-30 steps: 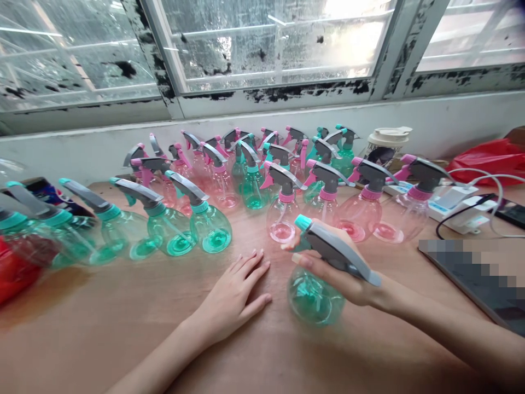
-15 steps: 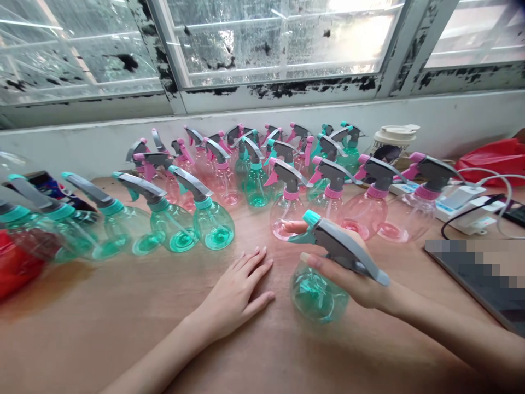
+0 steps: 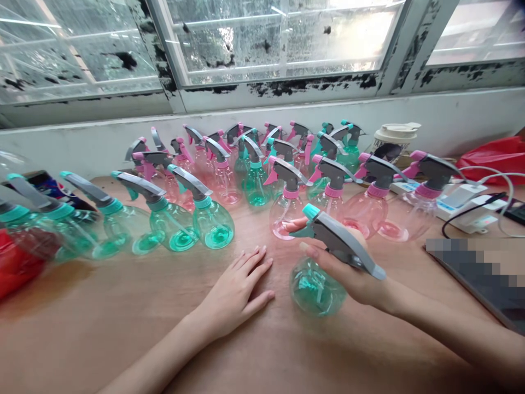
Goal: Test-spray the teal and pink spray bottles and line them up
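R hand [image 3: 353,280] gripping green spray btl [image 3: 316,290] round neck; btl leaning slightly, being held just R of L hand [image 3: 233,295]. Can't tell if base is touching table [image 3: 164,323]. L hand lying palm-down, open, fingers loosely spread. Pink btls [image 3: 365,210] standing behind R hand; other green btls [image 3: 174,221] lining up to L.

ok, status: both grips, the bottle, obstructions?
Right grip closed on green spray bottle. Left grip open, palm-down on table. Pink spray bottle close beyond; contact unclear.
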The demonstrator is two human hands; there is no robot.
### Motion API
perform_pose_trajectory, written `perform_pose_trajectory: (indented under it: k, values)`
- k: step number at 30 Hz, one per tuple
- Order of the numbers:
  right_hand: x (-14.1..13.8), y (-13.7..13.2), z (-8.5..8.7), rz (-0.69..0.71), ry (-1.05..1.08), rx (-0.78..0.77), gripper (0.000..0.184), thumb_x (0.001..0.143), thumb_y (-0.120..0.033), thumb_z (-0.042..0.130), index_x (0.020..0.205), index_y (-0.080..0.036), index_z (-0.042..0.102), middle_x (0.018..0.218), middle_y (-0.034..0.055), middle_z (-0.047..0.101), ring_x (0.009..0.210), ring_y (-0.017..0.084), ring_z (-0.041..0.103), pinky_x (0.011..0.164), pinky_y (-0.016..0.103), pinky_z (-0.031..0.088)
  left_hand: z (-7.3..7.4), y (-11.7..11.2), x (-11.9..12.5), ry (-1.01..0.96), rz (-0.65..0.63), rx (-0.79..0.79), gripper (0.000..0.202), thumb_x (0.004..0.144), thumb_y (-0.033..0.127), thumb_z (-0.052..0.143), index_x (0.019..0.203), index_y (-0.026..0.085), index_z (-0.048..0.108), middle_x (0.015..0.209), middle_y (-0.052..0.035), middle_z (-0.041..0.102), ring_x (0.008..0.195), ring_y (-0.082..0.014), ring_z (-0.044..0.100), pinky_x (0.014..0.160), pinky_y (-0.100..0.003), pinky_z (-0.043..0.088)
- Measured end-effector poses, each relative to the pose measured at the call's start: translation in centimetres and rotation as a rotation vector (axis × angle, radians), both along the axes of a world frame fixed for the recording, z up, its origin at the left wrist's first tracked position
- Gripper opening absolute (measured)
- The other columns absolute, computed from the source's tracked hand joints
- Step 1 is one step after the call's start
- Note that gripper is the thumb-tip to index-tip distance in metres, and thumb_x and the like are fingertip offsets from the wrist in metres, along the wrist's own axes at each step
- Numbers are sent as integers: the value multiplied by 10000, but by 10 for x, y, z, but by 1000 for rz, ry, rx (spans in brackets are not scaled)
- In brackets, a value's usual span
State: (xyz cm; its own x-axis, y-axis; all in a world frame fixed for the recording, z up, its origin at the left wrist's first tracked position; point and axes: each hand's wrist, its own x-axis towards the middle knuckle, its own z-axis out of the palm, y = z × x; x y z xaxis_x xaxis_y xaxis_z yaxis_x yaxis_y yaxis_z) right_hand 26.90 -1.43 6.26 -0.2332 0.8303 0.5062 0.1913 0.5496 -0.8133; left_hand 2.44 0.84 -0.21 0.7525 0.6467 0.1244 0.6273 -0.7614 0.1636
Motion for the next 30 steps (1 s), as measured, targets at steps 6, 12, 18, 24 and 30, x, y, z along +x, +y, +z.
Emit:
perform_pose_trajectory:
  k: [6,12,18,24,30]
  values:
    - [0,2,6,-2,-45,4,175,871,-213,593,1044,-223,617,1052,61,697,963,208,695,876,341,561,1,0,0,9,3,1,555,1017,487,440,1470,168,402,1567,-126,310,1448,-276,265,1167,-489,254]
    - [2,2,9,6,-130,1,78,905,-305,563,882,-241,602,670,-19,576,537,130,542,488,253,475,0,0,0,2,-2,4,554,1014,491,442,1462,167,413,1561,-131,323,1445,-281,273,1166,-491,255]
    - [3,3,7,12,-154,20,217,921,-325,520,723,-240,495,575,-42,423,478,113,399,428,243,385,0,0,0,-26,-4,5,541,1013,484,445,1470,197,407,1559,-126,327,1435,-296,293,1157,-499,271]
    - [4,3,7,13,-172,70,173,920,-280,535,765,-218,489,662,-31,461,568,114,451,538,246,433,0,1,0,3,-7,20,556,1014,485,445,1458,151,420,1562,-140,318,1442,-283,280,1167,-487,257]
    - [3,3,10,21,-118,2,82,893,-314,590,893,-233,577,709,-19,570,590,136,546,576,271,492,1,0,0,-13,0,10,540,1011,472,455,1466,185,408,1553,-132,342,1438,-289,288,1163,-496,257]
